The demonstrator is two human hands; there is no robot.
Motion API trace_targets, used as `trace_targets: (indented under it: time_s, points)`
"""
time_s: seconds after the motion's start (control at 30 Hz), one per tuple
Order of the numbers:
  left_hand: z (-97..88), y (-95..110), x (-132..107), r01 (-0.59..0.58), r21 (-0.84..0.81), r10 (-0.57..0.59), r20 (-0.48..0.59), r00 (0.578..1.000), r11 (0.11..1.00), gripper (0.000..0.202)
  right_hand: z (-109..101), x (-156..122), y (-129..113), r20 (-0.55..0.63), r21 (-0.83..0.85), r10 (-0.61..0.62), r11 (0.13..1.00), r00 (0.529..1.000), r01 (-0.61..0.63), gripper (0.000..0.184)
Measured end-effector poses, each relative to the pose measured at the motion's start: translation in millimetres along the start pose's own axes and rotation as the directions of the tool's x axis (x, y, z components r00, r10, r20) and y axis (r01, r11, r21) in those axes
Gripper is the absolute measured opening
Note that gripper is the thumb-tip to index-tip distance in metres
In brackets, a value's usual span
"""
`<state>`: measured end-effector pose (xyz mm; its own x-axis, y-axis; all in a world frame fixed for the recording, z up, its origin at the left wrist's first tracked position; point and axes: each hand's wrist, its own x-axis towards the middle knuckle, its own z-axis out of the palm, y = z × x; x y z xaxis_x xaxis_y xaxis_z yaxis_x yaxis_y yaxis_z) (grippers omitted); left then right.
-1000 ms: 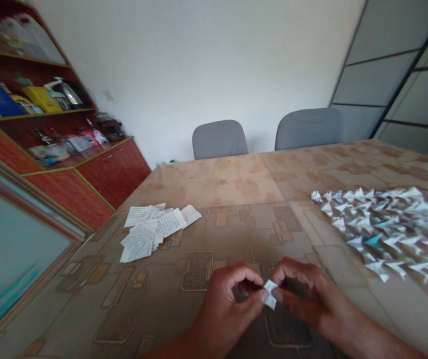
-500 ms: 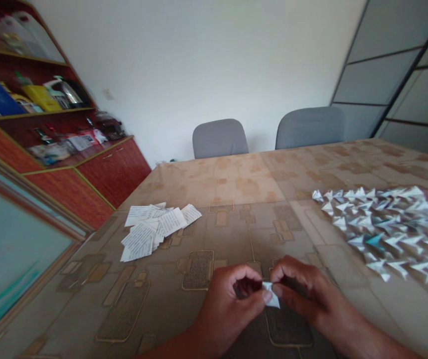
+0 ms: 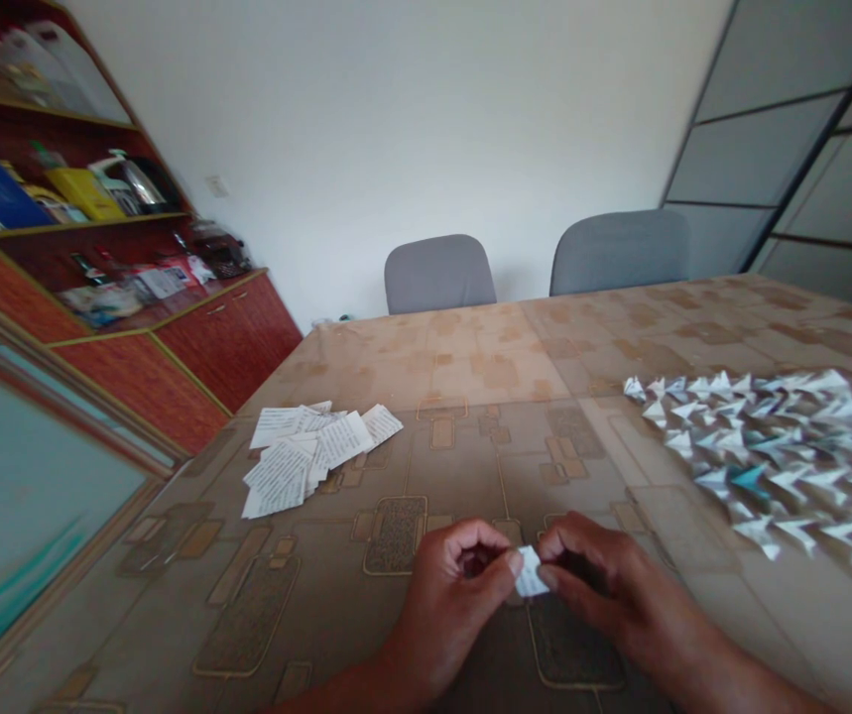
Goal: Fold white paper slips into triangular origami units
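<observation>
A small folded piece of white printed paper (image 3: 531, 572) is held above the near part of the table. My left hand (image 3: 462, 590) pinches its left side between thumb and fingers. On its right side, the thumb and fingertips of my right hand (image 3: 600, 575) close on the edge. To the left lies a loose pile of printed paper slips (image 3: 306, 456). Rows of folded paper pieces (image 3: 775, 436), mostly white with one teal, stand on the right of the table.
The table (image 3: 462, 367) has a brown patterned cover. Two grey chairs (image 3: 440, 275) stand at its far side. At the left is a red-brown cabinet (image 3: 224, 342) with shelves holding bottles, a kettle and boxes. Grey sliding panels (image 3: 760, 149) rise at the back right.
The folded paper has turned between my fingers and now shows a broader, printed face. My left hand has shifted slightly up and left; the pile and the rows stay put.
</observation>
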<state>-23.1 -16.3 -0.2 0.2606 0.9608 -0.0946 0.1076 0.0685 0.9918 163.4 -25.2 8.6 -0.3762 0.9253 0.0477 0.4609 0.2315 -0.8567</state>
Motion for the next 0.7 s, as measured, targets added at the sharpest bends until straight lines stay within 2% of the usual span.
trace_targets:
  time_s: [0.13, 0.2, 0.3, 0.43, 0.53, 0.6, 0.67, 0.7]
  points:
    - [-2.4, 7.5, 2.1, -0.078, 0.173, 0.076, 0.018, 0.997, 0.982, 0.011, -2.4, -1.2, -3.0, 0.015, -0.072, -0.040, 0.997, 0.999, 0.041, 0.014]
    - [-2.7, 10.9, 2.2, -0.102, 0.206, 0.098, 0.034, 0.995, 0.973, 0.009, -3.1, -0.8, -4.0, 0.016, -0.085, -0.076, 0.993, 0.997, 0.077, 0.014]
    - [-2.2, 10.7, 2.8, -0.059, 0.167, 0.055, 0.027, 0.998, 0.984, 0.007, -3.5, 1.5, -3.0, 0.042, -0.054, -0.060, 0.997, 0.997, 0.063, 0.014]
    - [-2.8, 3.1, 5.2, 0.043, 0.046, -0.044, 0.031, 0.999, 0.998, 0.011, -3.5, 6.3, 0.4, 0.046, 0.142, 0.033, 0.989, 0.998, -0.039, 0.011]
    - [-5.1, 0.1, 5.8, 0.063, 0.001, -0.063, 0.064, 0.996, 0.998, 0.011, -5.0, 8.3, 1.9, 0.046, 0.263, 0.043, 0.963, 0.998, -0.053, 0.015]
    - [-7.6, 1.7, 4.8, 0.004, 0.049, -0.007, 0.080, 0.997, 0.999, 0.008, -7.6, 8.4, 3.0, 0.070, 0.328, 0.039, 0.943, 0.997, -0.060, 0.021]
    - [-10.6, 5.4, 3.4, -0.149, 0.211, 0.134, 0.085, 0.987, 0.966, 0.017, -11.0, 8.2, 5.1, 0.107, 0.393, 0.037, 0.916, 0.994, -0.077, 0.027]
    - [-12.1, 7.3, 2.7, -0.244, 0.320, 0.222, 0.105, 0.969, 0.915, 0.022, -12.7, 8.1, 6.5, 0.127, 0.415, 0.037, 0.906, 0.991, -0.087, 0.029]
